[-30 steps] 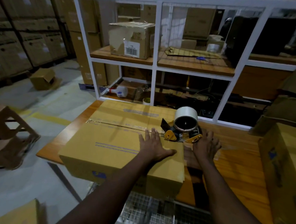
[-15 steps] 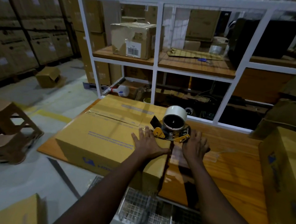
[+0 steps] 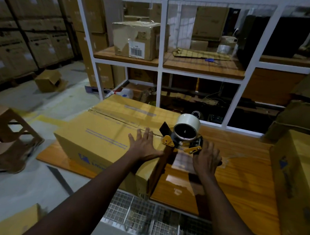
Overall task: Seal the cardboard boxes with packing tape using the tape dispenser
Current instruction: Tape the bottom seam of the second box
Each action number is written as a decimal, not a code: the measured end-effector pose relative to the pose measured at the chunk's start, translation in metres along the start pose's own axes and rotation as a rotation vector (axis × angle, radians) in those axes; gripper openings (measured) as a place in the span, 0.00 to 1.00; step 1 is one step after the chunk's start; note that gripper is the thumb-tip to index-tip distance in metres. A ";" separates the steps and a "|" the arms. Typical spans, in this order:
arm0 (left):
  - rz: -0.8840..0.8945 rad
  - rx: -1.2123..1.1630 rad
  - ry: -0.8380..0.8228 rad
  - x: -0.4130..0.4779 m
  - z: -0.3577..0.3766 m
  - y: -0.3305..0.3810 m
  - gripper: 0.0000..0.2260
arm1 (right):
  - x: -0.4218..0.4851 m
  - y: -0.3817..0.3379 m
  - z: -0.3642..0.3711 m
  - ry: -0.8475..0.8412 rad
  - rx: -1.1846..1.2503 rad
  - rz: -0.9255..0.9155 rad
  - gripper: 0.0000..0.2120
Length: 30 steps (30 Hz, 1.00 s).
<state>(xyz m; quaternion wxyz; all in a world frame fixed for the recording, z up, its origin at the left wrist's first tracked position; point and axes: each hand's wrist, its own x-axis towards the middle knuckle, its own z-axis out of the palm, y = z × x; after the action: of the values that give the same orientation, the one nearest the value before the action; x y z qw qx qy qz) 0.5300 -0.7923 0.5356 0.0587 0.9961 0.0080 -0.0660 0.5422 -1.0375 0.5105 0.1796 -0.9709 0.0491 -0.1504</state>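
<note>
The counter (image 3: 237, 175) carries the cardboard box (image 3: 104, 138) at its 9 o'clock end; the tape dispenser (image 3: 185, 133) stands at the box's 3 o'clock edge. The left hand (image 3: 145, 147) presses flat on the box, fingers spread; the right hand (image 3: 206, 159) curls its fingers round the dispenser's handle.

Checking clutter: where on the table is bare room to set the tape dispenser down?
The table is bare between the right hand and the side box at its right edge. The left half is crowded: the big box covers it, with the left hand flat on top and the tape dispenser at its end.
</note>
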 end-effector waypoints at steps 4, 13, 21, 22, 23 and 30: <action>0.109 0.040 -0.027 0.013 -0.006 0.002 0.51 | -0.002 -0.002 0.001 -0.022 0.019 0.009 0.25; 0.082 0.051 -0.049 0.019 0.000 0.001 0.48 | -0.004 -0.001 -0.003 -0.011 0.048 -0.002 0.26; 0.062 0.064 -0.034 0.021 0.001 0.002 0.51 | -0.014 0.045 -0.002 0.000 0.062 0.078 0.25; 0.065 0.066 -0.031 0.021 0.000 0.002 0.50 | -0.015 0.048 -0.003 -0.004 0.059 0.075 0.25; 0.070 0.070 -0.030 0.020 0.000 0.002 0.48 | -0.016 0.049 -0.005 -0.007 0.056 0.065 0.25; 0.090 0.076 -0.027 0.021 0.000 0.001 0.44 | -0.022 0.060 -0.006 0.017 0.054 0.051 0.23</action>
<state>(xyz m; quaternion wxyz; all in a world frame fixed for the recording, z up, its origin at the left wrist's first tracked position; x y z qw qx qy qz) 0.5509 -0.7928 0.5326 0.0241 0.9959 -0.0403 -0.0772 0.5164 -1.0924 0.4881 0.2092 -0.9628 0.0712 -0.1553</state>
